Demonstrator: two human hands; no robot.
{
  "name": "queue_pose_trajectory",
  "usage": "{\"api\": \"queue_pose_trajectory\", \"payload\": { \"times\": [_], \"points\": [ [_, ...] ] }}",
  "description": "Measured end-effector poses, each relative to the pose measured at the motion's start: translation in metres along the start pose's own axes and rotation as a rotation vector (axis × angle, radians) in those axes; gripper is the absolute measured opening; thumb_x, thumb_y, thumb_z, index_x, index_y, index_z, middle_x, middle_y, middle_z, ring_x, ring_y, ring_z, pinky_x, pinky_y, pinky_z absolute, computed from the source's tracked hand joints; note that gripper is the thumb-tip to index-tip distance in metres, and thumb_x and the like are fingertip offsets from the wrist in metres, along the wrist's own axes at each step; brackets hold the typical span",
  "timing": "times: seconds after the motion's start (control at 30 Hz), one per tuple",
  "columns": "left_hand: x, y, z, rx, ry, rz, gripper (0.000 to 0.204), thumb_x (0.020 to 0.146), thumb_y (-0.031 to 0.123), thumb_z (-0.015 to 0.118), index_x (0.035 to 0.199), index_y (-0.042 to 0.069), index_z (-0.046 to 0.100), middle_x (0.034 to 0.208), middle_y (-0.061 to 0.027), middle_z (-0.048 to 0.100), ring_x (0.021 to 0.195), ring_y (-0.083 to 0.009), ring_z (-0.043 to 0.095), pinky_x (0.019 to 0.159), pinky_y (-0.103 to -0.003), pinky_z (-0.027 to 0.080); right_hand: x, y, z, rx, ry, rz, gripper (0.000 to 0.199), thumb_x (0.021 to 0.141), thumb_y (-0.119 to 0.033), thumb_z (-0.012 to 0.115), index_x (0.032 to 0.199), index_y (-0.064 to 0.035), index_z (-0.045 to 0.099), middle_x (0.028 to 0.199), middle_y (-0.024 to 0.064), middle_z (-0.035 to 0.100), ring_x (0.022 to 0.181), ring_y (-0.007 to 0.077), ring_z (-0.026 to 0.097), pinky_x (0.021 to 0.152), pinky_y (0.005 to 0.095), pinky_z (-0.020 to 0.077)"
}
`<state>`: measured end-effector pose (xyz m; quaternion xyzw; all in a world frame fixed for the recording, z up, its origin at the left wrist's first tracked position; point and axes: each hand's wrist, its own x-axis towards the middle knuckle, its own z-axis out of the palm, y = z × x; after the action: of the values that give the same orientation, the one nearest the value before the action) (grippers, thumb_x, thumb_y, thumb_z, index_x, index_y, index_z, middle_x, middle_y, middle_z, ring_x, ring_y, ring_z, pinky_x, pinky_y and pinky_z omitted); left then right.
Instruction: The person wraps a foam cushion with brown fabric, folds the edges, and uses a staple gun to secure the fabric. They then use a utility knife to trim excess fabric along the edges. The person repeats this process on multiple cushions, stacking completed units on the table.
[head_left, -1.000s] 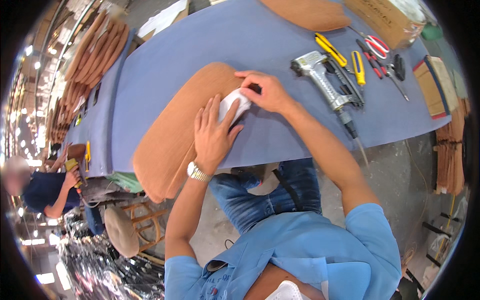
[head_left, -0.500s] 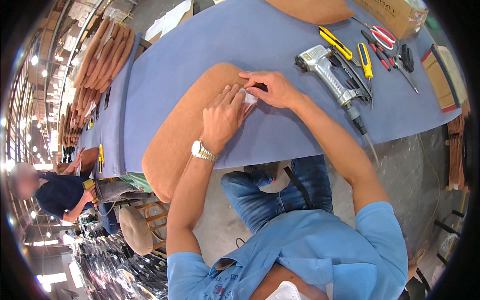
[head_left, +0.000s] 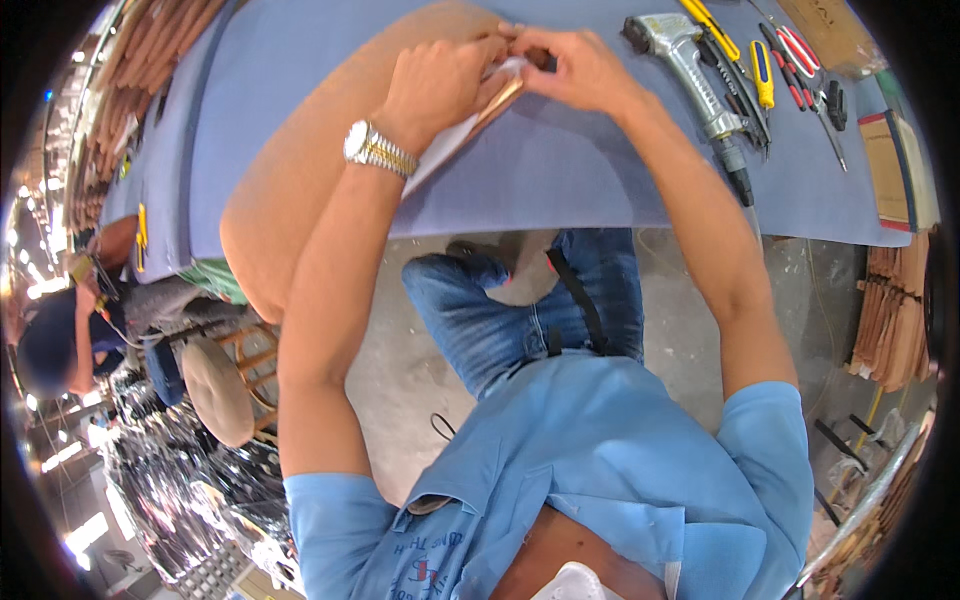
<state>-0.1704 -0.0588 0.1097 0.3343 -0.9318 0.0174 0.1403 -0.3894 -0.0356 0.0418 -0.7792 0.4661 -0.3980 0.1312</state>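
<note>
A long brown padded panel (head_left: 300, 150) with rounded ends lies across the blue-covered table in front of me. Its near edge is tipped up, showing white lining (head_left: 440, 150) and a thin strip of bare board. My left hand (head_left: 440, 85), with a watch on the wrist, is closed over that edge, fingers bent around it close to the far right corner. At the same corner my right hand (head_left: 580, 70) pinches the brown cover with thumb and forefinger. The fingertips of both hands almost meet, and what lies directly beneath them is partly hidden.
A silver air staple gun (head_left: 690, 75) with a hose lies right of my hands. Beyond it are a yellow screwdriver (head_left: 762, 80), a yellow cutter (head_left: 712, 25), red-handled pliers (head_left: 785, 65) and a cardboard box (head_left: 840, 35). Brown panels (head_left: 150, 50) are stacked left; a person works there.
My view has shifted, so the table sits higher in the picture. The panel's near edge has tilted up, exposing more white lining. Both hands stay at the corner.
</note>
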Motion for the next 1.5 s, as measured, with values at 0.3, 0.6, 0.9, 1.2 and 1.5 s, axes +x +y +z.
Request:
{"api": "queue_pose_trajectory", "payload": {
  "times": [0.3,0.6,0.9,1.2,1.5],
  "points": [
    [0.014,-0.018,-0.022,-0.163,-0.119,0.12,0.037,0.089,0.043,0.071,0.091,0.006,0.076,0.096,-0.0205,0.075,0.092,-0.0417,0.07,0.081,-0.052,0.053,0.004,-0.042,-0.009,0.222,-0.122,0.004,0.016,0.097,-0.012,0.071,0.11,-0.0028,0.069,0.093,0.0077,0.072,0.084,0.0133,0.064,0.076,0.0328,0.0527],
    [0.01,-0.017,-0.026,-0.107,-0.133,0.048,0.034,0.089,0.042,0.071,0.089,0.009,0.076,0.089,-0.0207,0.075,0.086,-0.0428,0.07,0.078,-0.051,0.054,0.02,-0.026,-0.01,0.182,-0.238,0.125,0.009,0.095,-0.009,0.074,0.097,-0.0033,0.067,0.087,0.0044,0.071,0.078,0.0104,0.062,0.071,0.0309,0.0524],
    [0.012,-0.009,-0.017,-0.058,-0.099,0.041,0.026,0.09,0.035,0.068,0.101,0.012,0.074,0.092,-0.0205,0.075,0.088,-0.0421,0.071,0.079,-0.053,0.055,0.02,-0.017,-0.013,0.272,-0.221,0.147,0.008,0.094,-0.002,0.07,0.098,-0.0027,0.063,0.088,0.005,0.07,0.082,0.0123,0.064,0.072,0.0308,0.0528],
    [0.019,-0.022,0.027,-0.044,0.154,0.09,0.024,0.09,0.032,0.069,0.098,0.009,0.072,0.087,-0.0184,0.074,0.082,-0.0396,0.071,0.073,-0.051,0.054,0.02,-0.007,-0.009,0.258,-0.215,0.209,0.011,0.092,0.002,0.066,0.1,-0.003,0.06,0.088,0.0043,0.069,0.082,0.0113,0.063,0.073,0.0291,0.0523],
    [0.01,-0.018,0.024,-0.118,0.17,0.03,0.025,0.089,0.035,0.07,0.091,0.01,0.075,0.089,-0.0158,0.075,0.082,-0.0363,0.072,0.071,-0.048,0.056,0.017,-0.01,-0.01,0.279,-0.183,0.157,0.008,0.093,0.002,0.066,0.099,-0.0017,0.062,0.086,0.0052,0.069,0.079,0.0116,0.063,0.072,0.0297,0.0518]
  ]
}}
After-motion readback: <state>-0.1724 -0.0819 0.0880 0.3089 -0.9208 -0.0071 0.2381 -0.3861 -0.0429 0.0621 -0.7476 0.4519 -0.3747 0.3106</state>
